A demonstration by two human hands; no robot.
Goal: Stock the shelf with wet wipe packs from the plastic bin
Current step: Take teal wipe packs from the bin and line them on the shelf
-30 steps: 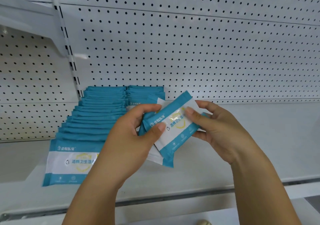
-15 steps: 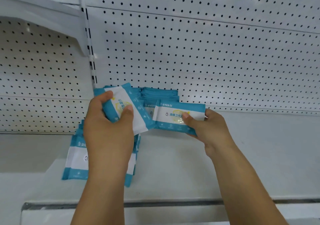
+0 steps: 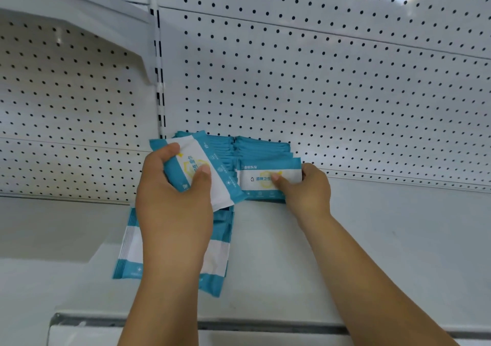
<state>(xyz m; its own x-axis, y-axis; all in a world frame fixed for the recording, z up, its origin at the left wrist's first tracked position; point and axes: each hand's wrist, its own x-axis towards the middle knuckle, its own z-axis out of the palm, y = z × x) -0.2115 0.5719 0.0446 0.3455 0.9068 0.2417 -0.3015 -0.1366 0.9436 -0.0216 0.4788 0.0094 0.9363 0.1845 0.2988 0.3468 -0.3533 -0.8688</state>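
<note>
- Two bare hands reach over a white shelf (image 3: 372,252) in the middle of the frame.
- The left hand (image 3: 172,207), left of centre, grips a tilted pack (image 3: 198,165) of wet wipes. Its fingers (image 3: 170,150) curl over the upper left edge and the thumb presses on the printed face.
- That pack is teal and white, turned so its long side slopes down to the right. Whether more packs lie stacked under it in the same grip cannot be told.
- The right hand (image 3: 310,188), just right of centre, pinches a flat pack (image 3: 261,179) at its right end. The thumb lies on the white label band and the other fingers are hidden behind the pack.
- This pack sits level with its print facing the camera. Its lower edge is at or just above the shelf surface; contact cannot be told.
- The two held packs are just beside each other, and the tilted one's lower corner overlaps the flat one's left edge.
- A left row (image 3: 221,250) of overlapped packs lies on the shelf under the left forearm, running from the front toward the back.
- A shorter right row (image 3: 263,149) lies at the back of the shelf, directly behind the flat pack.
- White pegboard (image 3: 332,93) with dark holes fills the upper frame.
- A slotted upright (image 3: 159,101) runs down above the rows, and an upper shelf (image 3: 74,8) juts out at upper left.
- A grey front rail (image 3: 265,325) crosses the bottom of the frame.
</note>
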